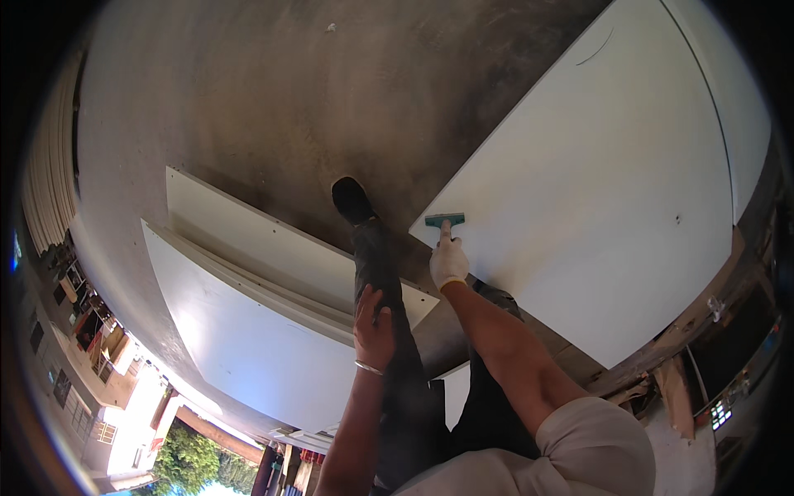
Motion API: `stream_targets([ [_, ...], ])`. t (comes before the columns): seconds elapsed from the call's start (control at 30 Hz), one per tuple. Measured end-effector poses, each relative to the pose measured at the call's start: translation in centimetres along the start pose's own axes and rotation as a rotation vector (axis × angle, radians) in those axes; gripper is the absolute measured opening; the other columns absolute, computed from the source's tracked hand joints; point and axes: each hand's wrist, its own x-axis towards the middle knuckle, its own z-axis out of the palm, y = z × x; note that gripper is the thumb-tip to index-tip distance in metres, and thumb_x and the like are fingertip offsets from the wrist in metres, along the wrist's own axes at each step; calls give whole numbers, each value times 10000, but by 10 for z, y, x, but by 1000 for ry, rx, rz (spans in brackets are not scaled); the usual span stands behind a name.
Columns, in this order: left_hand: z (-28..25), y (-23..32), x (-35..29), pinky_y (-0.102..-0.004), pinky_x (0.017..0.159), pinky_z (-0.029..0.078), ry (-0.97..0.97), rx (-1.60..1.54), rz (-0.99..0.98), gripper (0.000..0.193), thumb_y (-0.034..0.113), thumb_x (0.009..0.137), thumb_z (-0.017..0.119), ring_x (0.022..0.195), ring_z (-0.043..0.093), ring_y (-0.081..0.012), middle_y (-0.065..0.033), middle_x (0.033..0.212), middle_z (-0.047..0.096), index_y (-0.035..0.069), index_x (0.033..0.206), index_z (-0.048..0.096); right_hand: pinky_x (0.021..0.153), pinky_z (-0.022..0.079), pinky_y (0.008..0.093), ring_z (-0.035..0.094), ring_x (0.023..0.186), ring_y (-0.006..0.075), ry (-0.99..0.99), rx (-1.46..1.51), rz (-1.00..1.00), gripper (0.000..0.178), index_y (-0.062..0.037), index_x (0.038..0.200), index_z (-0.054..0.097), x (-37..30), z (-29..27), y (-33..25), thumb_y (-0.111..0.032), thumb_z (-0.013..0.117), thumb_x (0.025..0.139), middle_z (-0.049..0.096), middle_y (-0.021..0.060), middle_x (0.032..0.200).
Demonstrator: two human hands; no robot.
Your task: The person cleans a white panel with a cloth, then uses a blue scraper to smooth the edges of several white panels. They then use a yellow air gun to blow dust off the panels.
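Note:
My right hand point(449, 263), in a pale work glove, grips a green T-shaped scraper point(445, 220), one finger stretched along it toward the head. The scraper lies over the near left corner of a large white panel point(595, 190). A dark curved mark and a small dark spot show on that panel's face. My left hand point(374, 331), bare with a band at the wrist, rests on my dark trouser leg point(380, 264). Its fingers lie stretched out and hold nothing.
Several white boards point(248, 331) lie stacked to the left, with small holes along one narrow board point(256, 219). My dark shoe point(351, 200) stands on the dusty floor point(273, 91). Corrugated sheeting point(50, 157) is at the far left. Wood scraps point(674, 397) sit at the lower right.

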Motion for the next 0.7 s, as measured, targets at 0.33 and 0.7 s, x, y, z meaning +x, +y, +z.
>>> stream_targets([
  [0.33, -126, 51, 209, -424, 1087, 467, -312, 91, 70, 357, 59, 972, 585, 1367, 558, -343, -192, 1528, 531, 18, 1322, 645, 957, 527, 509, 657, 1134, 423, 264, 224, 363, 675, -239, 1647, 212, 82, -77, -82, -237, 494, 1033, 590, 241, 1300],
  [0.7, -221, 73, 360, -368, 976, 512, -322, 341, 75, 362, 82, 988, 585, 1277, 623, -252, -132, 1470, 598, 35, 1344, 627, 970, 519, 499, 666, 1108, 397, 226, 249, 443, 663, -304, 1639, 262, 73, -84, -106, -271, 505, 1024, 624, 192, 1255],
])
